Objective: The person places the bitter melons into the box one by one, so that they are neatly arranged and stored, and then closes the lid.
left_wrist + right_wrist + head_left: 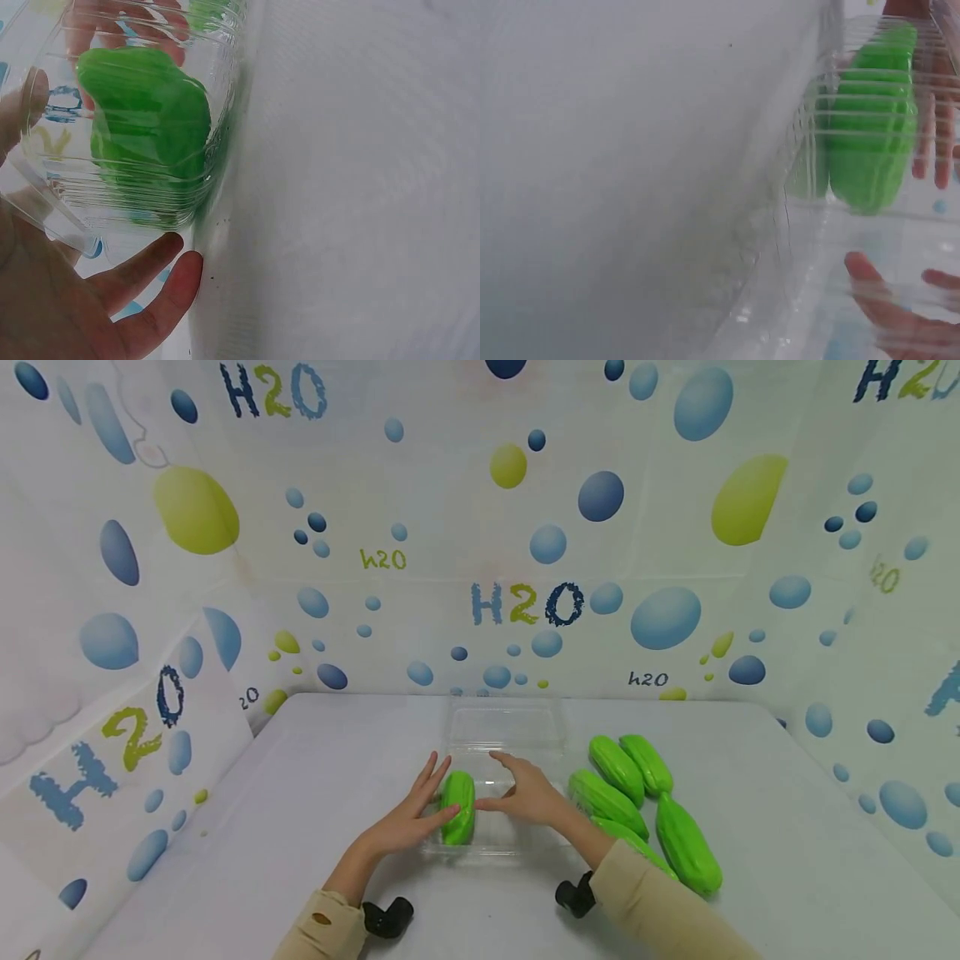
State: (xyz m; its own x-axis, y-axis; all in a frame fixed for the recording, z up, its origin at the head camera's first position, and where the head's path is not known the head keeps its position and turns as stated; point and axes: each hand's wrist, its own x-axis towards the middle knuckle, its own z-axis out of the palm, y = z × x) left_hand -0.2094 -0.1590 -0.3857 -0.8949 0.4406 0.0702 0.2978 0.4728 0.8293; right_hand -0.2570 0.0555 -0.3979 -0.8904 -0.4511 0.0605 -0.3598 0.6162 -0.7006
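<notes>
A clear plastic clamshell box [502,850] stands on the table, its lid [506,724] folded back. At its left end lies one glossy green, elongated, vegetable-like piece [459,787], seen through the ribbed walls as a green shape [146,112] in the left wrist view. My left hand [405,818] is at the box's left side, fingers extended and thumb over the piece; whether the thumb touches it I cannot tell. Over the box's middle, just right of the piece, my right hand [531,793] has thumb and fingers spread apart, with nothing between them.
Several similar green pieces [688,845] lie in a loose group right of the box, partly behind the right forearm. A white table [300,793] carries everything. Behind it hangs a white sheet [450,493] printed with blue and green drops. Black wrist cameras [388,917] sit under both wrists.
</notes>
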